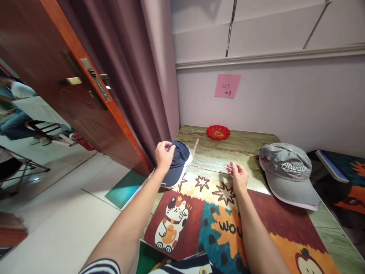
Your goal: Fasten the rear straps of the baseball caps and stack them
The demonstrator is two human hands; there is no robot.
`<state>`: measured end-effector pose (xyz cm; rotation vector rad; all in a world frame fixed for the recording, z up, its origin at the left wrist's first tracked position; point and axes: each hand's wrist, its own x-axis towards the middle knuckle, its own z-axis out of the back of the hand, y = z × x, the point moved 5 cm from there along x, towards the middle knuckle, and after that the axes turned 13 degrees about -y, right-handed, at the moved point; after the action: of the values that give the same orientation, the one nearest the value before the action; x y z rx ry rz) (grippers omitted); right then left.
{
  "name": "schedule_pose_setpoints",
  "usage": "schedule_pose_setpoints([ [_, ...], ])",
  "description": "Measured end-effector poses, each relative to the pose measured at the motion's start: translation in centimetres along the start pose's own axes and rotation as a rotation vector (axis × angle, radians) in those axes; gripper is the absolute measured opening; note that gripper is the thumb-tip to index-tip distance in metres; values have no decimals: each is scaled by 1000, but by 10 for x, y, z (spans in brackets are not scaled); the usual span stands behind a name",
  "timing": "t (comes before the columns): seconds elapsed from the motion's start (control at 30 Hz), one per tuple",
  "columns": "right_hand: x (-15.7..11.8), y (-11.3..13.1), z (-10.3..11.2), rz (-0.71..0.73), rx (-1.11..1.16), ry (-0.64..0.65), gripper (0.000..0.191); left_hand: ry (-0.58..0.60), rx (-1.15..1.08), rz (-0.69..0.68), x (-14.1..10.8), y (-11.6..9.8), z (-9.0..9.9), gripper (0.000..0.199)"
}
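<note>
A navy cap [181, 154] with a pale brim edge lies at the left side of the table. My left hand [164, 154] is over the left part of its crown, fingers bent and thumb close to them; whether it grips the fabric cannot be made out. My right hand [238, 176] is above the middle of the table, fingers curled together at the tips, with anything between them too small to name. To its right sits a grey cap [291, 163] with "Always" lettering, apart from the hand. Under both arms lies a colourful printed mat [194, 201] with a cat picture.
A red scalloped dish [218, 132] stands at the back of the wood-patterned table [245, 142]. A pink note [227, 86] is on the wall. On the left are a purple curtain [125, 57] and an ajar wooden door [74, 114]. A seated person's leg [17, 121] shows beyond.
</note>
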<state>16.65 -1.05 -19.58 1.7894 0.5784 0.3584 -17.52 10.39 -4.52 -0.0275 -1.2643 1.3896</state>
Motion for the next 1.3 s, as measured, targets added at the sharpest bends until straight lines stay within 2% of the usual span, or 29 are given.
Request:
schedule_pose_setpoints([
  [0.1,1,7,-2,14,1,4,52,68,287,14,27,19,1,30],
  [0.23,0,18,-5,30,17,15,49,186,430,155,24,36,-6,36],
  [0.37,0,27,-7,27,47,0,47,172,431,165,27,32,-5,27],
  [0.53,-2,43,-11,25,84,3,44,104,388,138,35,18,4,20],
  [0.7,-10,61,-15,21,117,19,44,-3,282,65,45,-13,23,19],
  [0.8,-16,72,-18,-9,104,58,46,-55,159,-30,47,-51,39,19],
  [0.87,-21,78,-22,-54,67,135,47,-53,52,-85,43,-83,49,19],
  [0.97,-32,87,-31,-144,27,288,51,38,-143,-128,26,-127,54,16],
  [1.07,-45,95,-40,-238,63,398,58,154,-286,-131,1,-156,49,15],
  [1.17,-56,105,-45,-286,158,461,55,296,-398,-40,-26,-163,36,16],
  [1.3,-61,118,-39,-262,206,500,41,552,-627,145,-55,-152,16,28],
])
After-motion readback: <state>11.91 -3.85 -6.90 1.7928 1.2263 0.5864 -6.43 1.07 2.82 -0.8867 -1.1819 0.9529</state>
